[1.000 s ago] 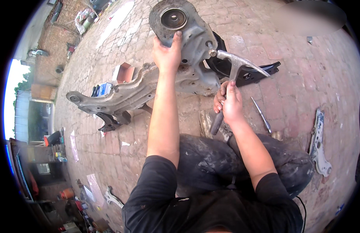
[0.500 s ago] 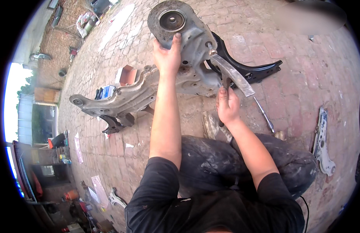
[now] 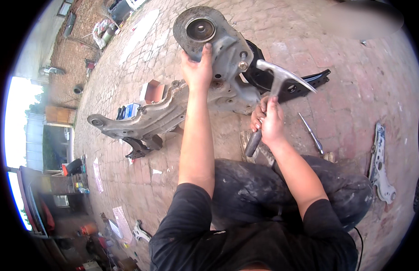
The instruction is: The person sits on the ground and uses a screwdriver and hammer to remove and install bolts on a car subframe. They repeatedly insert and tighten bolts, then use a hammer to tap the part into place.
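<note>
My left hand (image 3: 198,70) grips the upper end of a large grey metal car subframe (image 3: 173,106), its thumb just below a round bushing (image 3: 200,30). In my right hand (image 3: 272,119) is a hammer (image 3: 281,81) with a long, tapering steel head, held by its dark handle. The blunt end of the hammer head is close to the right of a bolt (image 3: 243,66) in the subframe; a small gap shows between them. Behind the hammer, a black control arm (image 3: 304,88) meets the subframe; the hammer partly hides it.
A slim metal tool (image 3: 311,133) lies on the brick paving right of my knees. Farther right rests a silver control arm (image 3: 381,167). Beyond the subframe are an open cardboard box (image 3: 153,91) and a blue-and-white box (image 3: 129,111). Another silver part (image 3: 141,231) lies at lower left.
The hammer has turned in my right hand and its head has moved back from the bolt, up and to the right. My left hand keeps its grip on the subframe.
</note>
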Motion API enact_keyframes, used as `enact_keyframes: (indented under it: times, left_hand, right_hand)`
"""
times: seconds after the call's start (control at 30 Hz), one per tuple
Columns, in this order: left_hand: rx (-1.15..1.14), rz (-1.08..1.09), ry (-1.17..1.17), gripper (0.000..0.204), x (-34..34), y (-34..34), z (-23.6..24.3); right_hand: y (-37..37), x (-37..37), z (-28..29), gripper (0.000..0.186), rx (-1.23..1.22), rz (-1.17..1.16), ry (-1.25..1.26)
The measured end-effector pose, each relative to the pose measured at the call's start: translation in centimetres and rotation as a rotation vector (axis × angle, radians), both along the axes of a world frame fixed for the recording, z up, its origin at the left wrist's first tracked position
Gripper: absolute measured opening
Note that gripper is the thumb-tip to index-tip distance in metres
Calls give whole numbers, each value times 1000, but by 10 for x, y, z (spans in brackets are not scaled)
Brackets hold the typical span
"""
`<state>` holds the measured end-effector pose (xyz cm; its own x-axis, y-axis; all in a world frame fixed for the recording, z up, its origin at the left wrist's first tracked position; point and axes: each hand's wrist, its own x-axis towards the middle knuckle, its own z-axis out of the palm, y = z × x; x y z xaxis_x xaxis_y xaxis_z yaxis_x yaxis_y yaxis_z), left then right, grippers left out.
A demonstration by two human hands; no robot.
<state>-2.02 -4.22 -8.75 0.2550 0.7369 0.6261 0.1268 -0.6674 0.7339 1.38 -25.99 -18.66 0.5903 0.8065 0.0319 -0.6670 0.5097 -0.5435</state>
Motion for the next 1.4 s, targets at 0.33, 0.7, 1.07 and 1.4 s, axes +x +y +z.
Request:
enact_keyframes:
  times: [0.33,0.7,1.07,1.4]
  left_hand:
    - [3,-43,-29,65,1,12,-7]
    - [-2,-23,-20,62,1,11,-4]
    - [18,-6,4,63,1,14,-8]
    - [-27,45,72,66,7,13,-6]
  right_hand:
    - [-14,-32,-13,54,107,-309,-622]
    - [-4,-14,-44,27,-218,-469,-958]
    - [-2,3,-2,19,-301,-663,-1173]
    - [17,21,-34,32,-527,-561,-1105]
